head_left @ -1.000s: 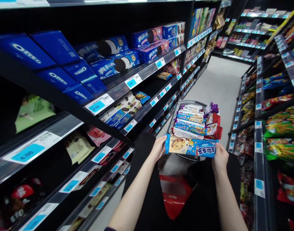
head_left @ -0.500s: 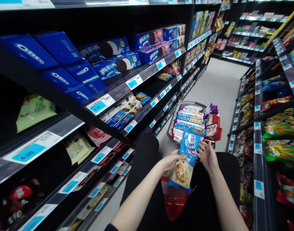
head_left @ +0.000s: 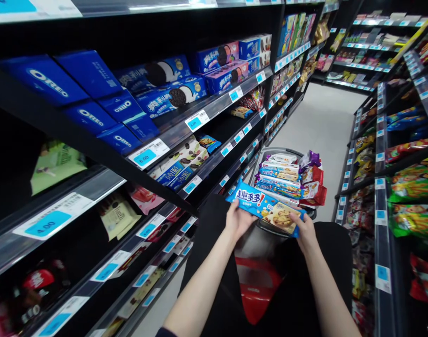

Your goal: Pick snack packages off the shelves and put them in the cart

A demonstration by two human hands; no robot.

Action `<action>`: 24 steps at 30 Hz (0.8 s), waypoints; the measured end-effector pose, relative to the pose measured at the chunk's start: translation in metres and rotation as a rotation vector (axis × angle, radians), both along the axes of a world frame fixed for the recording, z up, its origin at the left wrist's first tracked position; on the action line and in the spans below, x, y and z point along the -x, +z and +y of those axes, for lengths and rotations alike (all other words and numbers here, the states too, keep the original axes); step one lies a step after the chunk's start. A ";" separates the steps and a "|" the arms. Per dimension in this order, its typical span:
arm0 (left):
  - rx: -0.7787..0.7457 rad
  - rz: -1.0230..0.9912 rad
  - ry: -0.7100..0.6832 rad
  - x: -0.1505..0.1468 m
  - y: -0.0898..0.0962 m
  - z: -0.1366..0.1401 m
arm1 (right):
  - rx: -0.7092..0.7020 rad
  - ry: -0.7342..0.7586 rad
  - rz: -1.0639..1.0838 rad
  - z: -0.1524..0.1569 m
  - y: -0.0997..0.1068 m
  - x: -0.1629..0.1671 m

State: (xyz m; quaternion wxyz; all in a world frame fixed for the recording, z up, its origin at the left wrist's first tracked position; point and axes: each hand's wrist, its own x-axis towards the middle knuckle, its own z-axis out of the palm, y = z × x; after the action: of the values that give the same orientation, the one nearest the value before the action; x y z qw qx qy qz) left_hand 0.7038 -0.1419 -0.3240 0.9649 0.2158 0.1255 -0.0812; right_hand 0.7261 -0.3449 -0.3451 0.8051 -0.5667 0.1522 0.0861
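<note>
A blue and cream cookie packet [head_left: 266, 206] with a chocolate-chip cookie picture lies crosswise between my hands, its printed front facing up. My left hand [head_left: 239, 219] grips its left part from below, thumb on the near edge. At the other end, my right hand [head_left: 305, 228] pinches the right corner. Just beyond the packet, a grey shopping basket [head_left: 259, 164] stands on the floor, filled with rows of cookie packets [head_left: 279, 174] and some red packets [head_left: 312, 182]. The held packet hides the basket's near left part.
Shelves on the left hold blue Oreo boxes [head_left: 45, 82], cookie boxes [head_left: 171, 96] and price labels [head_left: 148, 153]. Bagged snacks [head_left: 413, 187] fill the right-hand shelves. A red object [head_left: 257, 290] shows between my knees. The grey floor [head_left: 319, 112] runs along the aisle beyond the basket.
The cookie packet has turned from roughly upright to crosswise. My right hand, loosely beside it before, now holds its right end, and my left hand has moved to the left part.
</note>
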 end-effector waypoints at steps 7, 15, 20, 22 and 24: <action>-0.361 0.065 -0.068 -0.002 0.002 0.016 | 0.022 -0.256 -0.080 -0.020 0.003 -0.004; -0.851 0.110 0.164 -0.005 -0.010 0.009 | 0.450 -0.281 -0.193 -0.027 -0.008 -0.003; -1.022 0.071 0.188 -0.004 -0.011 0.011 | 0.727 -0.303 -0.255 -0.029 -0.003 0.002; -1.036 0.057 0.167 -0.003 -0.012 0.011 | 0.851 -0.297 -0.247 -0.031 0.003 0.004; -1.065 0.033 0.153 -0.003 -0.013 0.012 | 0.977 -0.284 -0.241 -0.033 0.007 0.005</action>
State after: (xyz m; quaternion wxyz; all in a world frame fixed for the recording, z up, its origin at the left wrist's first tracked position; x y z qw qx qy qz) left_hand 0.7072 -0.1298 -0.3366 0.7231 0.6642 0.1796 0.0607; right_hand 0.7209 -0.3780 -0.3377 0.4624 -0.8559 0.1560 -0.1708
